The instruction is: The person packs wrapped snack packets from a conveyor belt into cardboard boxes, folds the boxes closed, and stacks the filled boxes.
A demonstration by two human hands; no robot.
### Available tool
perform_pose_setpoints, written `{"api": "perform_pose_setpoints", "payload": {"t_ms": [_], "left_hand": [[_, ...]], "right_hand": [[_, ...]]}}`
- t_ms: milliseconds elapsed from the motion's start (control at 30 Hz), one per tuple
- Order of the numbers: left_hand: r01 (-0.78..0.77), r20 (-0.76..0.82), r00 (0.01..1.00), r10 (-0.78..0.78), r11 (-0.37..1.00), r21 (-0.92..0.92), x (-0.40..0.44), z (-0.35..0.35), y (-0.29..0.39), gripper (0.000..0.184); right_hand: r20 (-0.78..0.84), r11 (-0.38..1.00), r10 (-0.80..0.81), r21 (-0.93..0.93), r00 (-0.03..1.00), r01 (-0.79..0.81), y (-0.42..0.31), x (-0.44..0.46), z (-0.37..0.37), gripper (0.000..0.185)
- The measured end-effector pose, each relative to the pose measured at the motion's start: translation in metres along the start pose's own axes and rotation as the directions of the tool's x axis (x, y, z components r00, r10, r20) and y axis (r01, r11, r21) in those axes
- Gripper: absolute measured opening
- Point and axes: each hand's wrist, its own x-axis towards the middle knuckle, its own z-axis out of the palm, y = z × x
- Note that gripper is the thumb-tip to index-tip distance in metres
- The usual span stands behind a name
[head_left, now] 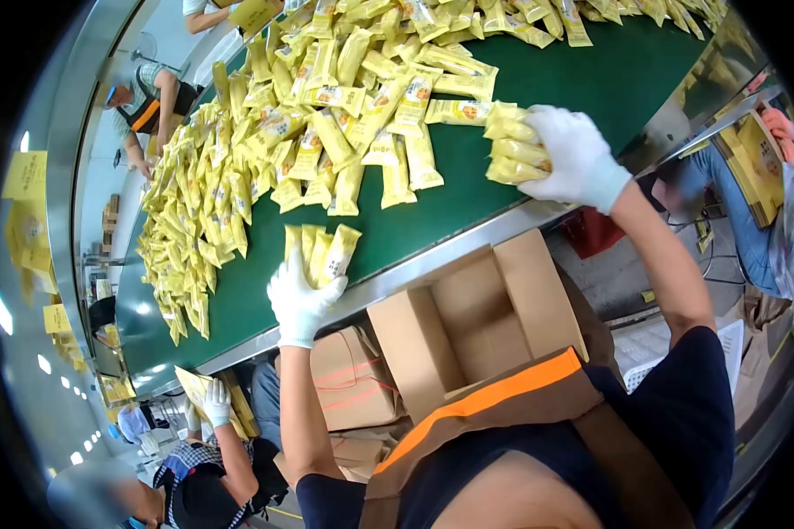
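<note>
Yellow wrapped packets [326,115] lie in a large heap on a green belt [573,79]. My left hand [302,300], in a white glove, is closed around several yellow packets [322,251] side by side, over the belt's near edge. Farther right, my right hand [573,154], also gloved in white, grips a stack of several packets [513,145] above the belt. An open cardboard box [476,317] with its flaps spread stands below the belt edge, between my arms, and no packets show inside it.
A metal rail [432,264] runs along the belt. Left of the box are brown cartons [340,375]; a white crate [631,353] is at the right. Co-workers stand across the belt [154,101] and at the lower left [212,467]. Someone's jeans [741,212] show at the right.
</note>
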Motion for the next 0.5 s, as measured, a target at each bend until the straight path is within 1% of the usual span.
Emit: {"api": "perform_pose_setpoints", "payload": {"t_ms": [33,100,133,167,233,267,300,367,400,433,467,500], "left_hand": [[0.066,0.029,0.998,-0.064,0.995,-0.069,-0.008,0.017,-0.016,0.104],[0.073,-0.015,0.997,-0.074,0.995,-0.072,-0.010,0.025,-0.020,0.103],[0.078,-0.031,0.996,-0.081,0.994,-0.078,-0.012,0.028,-0.018,0.103],[0.099,0.018,0.995,-0.098,0.991,-0.093,-0.013,0.029,-0.018,0.105],[0.055,-0.123,0.989,-0.085,0.973,-0.226,-0.013,0.032,-0.019,0.114],[0.038,-0.174,0.981,-0.080,0.973,-0.228,-0.011,0.040,-0.027,0.121],[0.133,-0.084,0.985,-0.154,0.968,-0.212,-0.009,0.031,-0.021,0.123],[0.264,0.131,0.961,-0.245,0.951,-0.163,-0.002,0.024,-0.019,0.124],[0.324,0.218,0.929,-0.300,0.942,-0.086,0.003,0.020,-0.019,0.125],[0.300,0.221,0.935,-0.277,0.951,-0.078,0.003,0.015,-0.016,0.125],[0.286,0.222,0.941,-0.256,0.952,-0.111,0.002,0.011,-0.014,0.121],[0.266,0.221,0.947,-0.232,0.954,-0.140,0.000,0.008,-0.012,0.117]], "right_hand": [[0.049,0.999,-0.037,-0.014,0.998,0.038,0.001,-0.004,0.020,0.074],[0.160,0.989,-0.082,-0.111,0.984,0.100,-0.012,-0.007,0.028,0.093],[0.290,0.989,-0.036,-0.128,0.956,0.076,-0.015,-0.004,0.021,0.097],[0.351,0.987,0.003,-0.149,0.937,0.053,-0.018,-0.003,0.014,0.096],[0.451,0.978,0.086,-0.208,0.888,0.011,-0.020,0.002,0.003,0.095],[0.478,0.979,0.100,-0.205,0.872,0.001,-0.017,0.005,0.002,0.095],[0.497,0.987,0.129,-0.143,0.858,-0.066,-0.014,0.007,-0.001,0.097],[0.542,0.979,0.179,-0.014,0.821,-0.204,-0.012,0.007,-0.006,0.102],[0.440,0.933,0.173,0.213,0.881,-0.289,-0.015,0.001,-0.015,0.102],[0.473,0.680,0.087,0.615,0.877,-0.399,-0.043,-0.001,-0.049,0.098],[0.502,0.256,0.000,0.836,0.865,-0.485,-0.070,-0.003,-0.083,0.095],[0.472,0.128,-0.164,0.881,0.867,-0.455,-0.080,-0.012,-0.089,0.092]]}}
